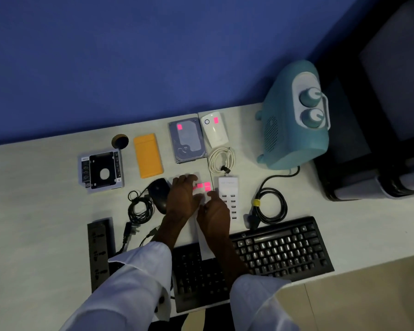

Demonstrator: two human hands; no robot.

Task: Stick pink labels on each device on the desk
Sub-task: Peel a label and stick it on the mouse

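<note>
- White sleeves (134, 283) lowest in view, forearms out over black keyboard (280, 249).
- Teal heater (285, 139) at far right of desk (34, 211).
- White backing sheet (206, 249) running from keyboard up between mouse (159, 192) and USB charger (228, 187).
- Left hand (182, 199) pressed flat on sheet, fingers spread.
- Right hand (213, 211) just beside it, fingertips at sheet's pink labels (202, 186); pinching or only touching, cannot tell.
- Hard drive (189, 144) and white device (214, 130) at back, 1 pink label on each.
</note>
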